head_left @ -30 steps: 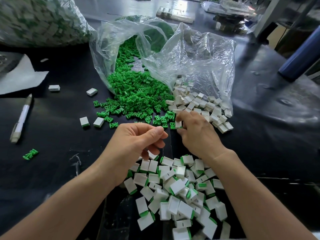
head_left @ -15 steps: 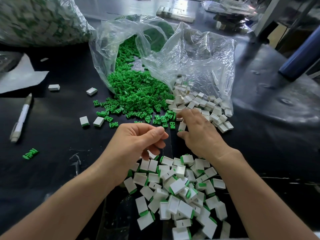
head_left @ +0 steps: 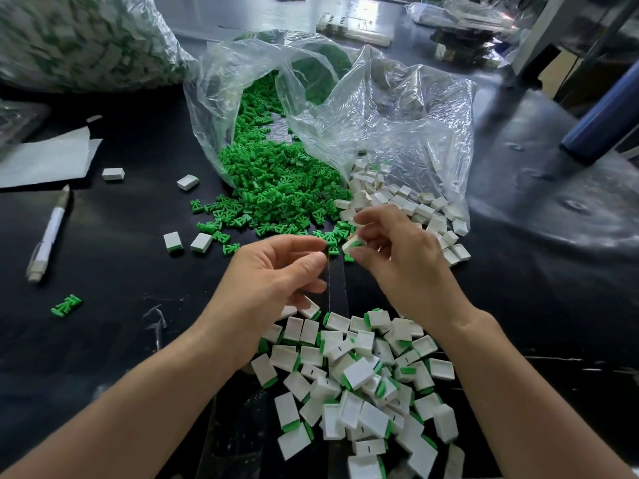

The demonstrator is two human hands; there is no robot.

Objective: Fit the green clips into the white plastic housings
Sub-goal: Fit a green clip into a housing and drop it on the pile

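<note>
A heap of green clips (head_left: 276,188) spills from a clear plastic bag (head_left: 397,108) at the middle of the black table. Loose white housings (head_left: 418,209) lie at the bag's right mouth. My right hand (head_left: 404,267) is raised just in front of them and pinches one white housing (head_left: 352,243) between thumb and fingertips. My left hand (head_left: 273,271) hovers close beside it, thumb pressed to forefinger; whether anything is inside the pinch is hidden. Below both hands lies a pile of housings with green clips fitted (head_left: 363,378).
A pen (head_left: 48,236) and a white sheet of paper (head_left: 45,157) lie at the left. Stray housings (head_left: 201,242) and a single clip (head_left: 65,305) dot the table. A big full bag (head_left: 86,39) stands back left, a blue cylinder (head_left: 605,112) far right.
My right hand has lifted a white housing off the loose pile and turned it towards my left hand. The left hand has risen slightly to meet it.
</note>
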